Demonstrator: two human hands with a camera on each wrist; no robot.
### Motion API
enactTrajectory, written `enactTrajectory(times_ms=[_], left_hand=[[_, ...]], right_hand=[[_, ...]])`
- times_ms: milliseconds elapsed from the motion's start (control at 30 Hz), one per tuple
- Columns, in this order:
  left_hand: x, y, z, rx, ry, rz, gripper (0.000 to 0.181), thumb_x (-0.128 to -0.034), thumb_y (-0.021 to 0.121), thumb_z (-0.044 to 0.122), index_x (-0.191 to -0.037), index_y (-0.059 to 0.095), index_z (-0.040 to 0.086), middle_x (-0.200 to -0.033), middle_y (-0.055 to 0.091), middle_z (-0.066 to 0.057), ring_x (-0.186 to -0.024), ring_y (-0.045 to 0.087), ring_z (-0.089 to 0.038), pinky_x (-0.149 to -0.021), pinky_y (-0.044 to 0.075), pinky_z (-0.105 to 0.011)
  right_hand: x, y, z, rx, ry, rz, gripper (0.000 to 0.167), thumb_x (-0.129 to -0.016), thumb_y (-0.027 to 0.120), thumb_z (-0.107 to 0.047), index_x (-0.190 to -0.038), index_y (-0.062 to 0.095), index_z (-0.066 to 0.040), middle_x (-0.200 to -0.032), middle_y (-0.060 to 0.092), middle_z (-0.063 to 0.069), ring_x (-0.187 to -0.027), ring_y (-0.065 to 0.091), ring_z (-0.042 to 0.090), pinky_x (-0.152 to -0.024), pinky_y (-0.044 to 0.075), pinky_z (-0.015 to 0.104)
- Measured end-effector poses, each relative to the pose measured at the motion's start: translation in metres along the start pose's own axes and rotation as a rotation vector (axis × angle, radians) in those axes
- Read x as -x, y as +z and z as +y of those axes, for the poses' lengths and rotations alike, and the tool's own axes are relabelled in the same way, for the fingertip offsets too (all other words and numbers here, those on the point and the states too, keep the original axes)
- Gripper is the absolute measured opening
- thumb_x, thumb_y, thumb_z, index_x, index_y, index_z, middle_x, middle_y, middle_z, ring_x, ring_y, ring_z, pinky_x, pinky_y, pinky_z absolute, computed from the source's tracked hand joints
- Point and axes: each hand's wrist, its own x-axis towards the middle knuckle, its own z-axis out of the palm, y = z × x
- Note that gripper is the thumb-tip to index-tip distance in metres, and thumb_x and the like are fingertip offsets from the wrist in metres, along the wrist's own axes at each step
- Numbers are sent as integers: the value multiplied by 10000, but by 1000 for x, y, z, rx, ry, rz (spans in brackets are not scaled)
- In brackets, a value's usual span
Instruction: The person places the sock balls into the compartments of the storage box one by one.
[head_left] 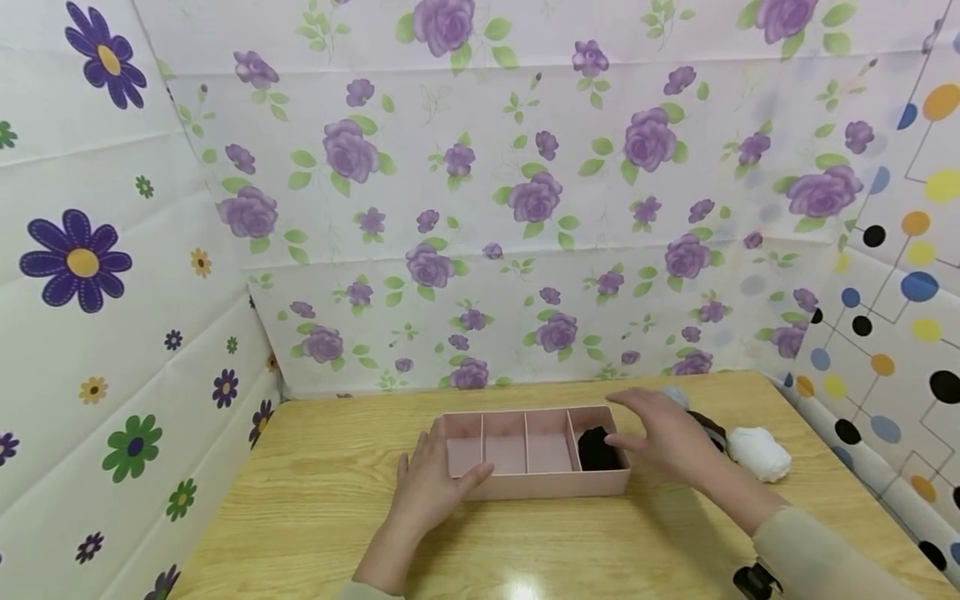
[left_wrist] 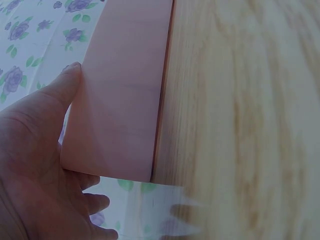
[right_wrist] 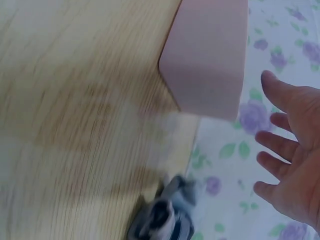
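A long pink divided box [head_left: 546,485] stands on the wooden table, with several compartments side by side. In its rightmost compartment lies a black balled-up cloth bundle [head_left: 597,450]; its exact kind cannot be told. My left hand [head_left: 429,487] rests on the left end of the box. Its thumb lies at the front rim and its fingers run along the end wall, as the left wrist view also shows. My right hand [head_left: 663,429] is over the box's right end, holding nothing. In the right wrist view its fingers [right_wrist: 277,145] are spread apart from the box.
Right of the box lie a white cloth bundle [head_left: 759,454], a dark bundle with a pale stripe [head_left: 710,428] and a light blue-grey one [head_left: 676,395], partly behind my right hand. Flower-patterned sheets [head_left: 480,208] enclose the table [head_left: 322,500] at the back and left, a dotted one at the right.
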Motion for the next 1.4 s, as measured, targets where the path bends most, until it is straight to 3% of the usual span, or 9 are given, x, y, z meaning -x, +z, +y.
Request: enactTrajectory(times_ms=[333, 633, 933, 1100, 1400], left_hand=[[0, 0, -1, 0, -3, -12, 1209, -958, 708, 757, -1751, 194, 3, -1786, 263, -239, -1641, 230, -491, -1257, 120, -801], [3, 0, -1, 5, -7, -14, 1206, -962, 713, 746, -1746, 197, -12, -1786, 253, -241, -1637, 231, -502, -1250, 118, -811], [3, 0, 1, 1, -5, -7, 1200, -963, 715, 742, -1745, 205, -10, -1782, 264, -243, -1629, 246, -513, -1246, 124, -815], [4, 1, 2, 7, -17, -7, 1188, -969, 738, 706, -1744, 199, -15, -1774, 275, -255, -1627, 245, -517, -1248, 119, -813], [2, -2, 3, 1, -12, 0, 1178, -970, 736, 706, -1748, 205, -1, -1781, 271, -241, -1629, 245, -512, -1251, 122, -809]], right_hand=[[5, -12, 50, 149, 18, 133, 790, -954, 899, -348, -1571, 565, 15, -1512, 603, 301, -1382, 529, 576, -1167, 369, 742], [6, -5, 89, 180, 160, 59, 978, -973, 855, -478, -1664, 405, 49, -1630, 439, 354, -1468, 416, 585, -1183, 256, 796], [-2, 6, 99, 146, 288, -52, 1137, -996, 697, -713, -1713, 267, 58, -1622, 407, 421, -1428, 434, 653, -1168, 182, 866], [-6, 12, 98, 135, 316, -92, 1087, -1001, 726, -660, -1692, 315, 73, -1570, 462, 432, -1375, 470, 678, -1145, 188, 884], [-12, 21, 100, 159, 351, -66, 959, -1007, 752, -565, -1619, 430, 100, -1458, 549, 436, -1270, 540, 676, -1136, 221, 869]])
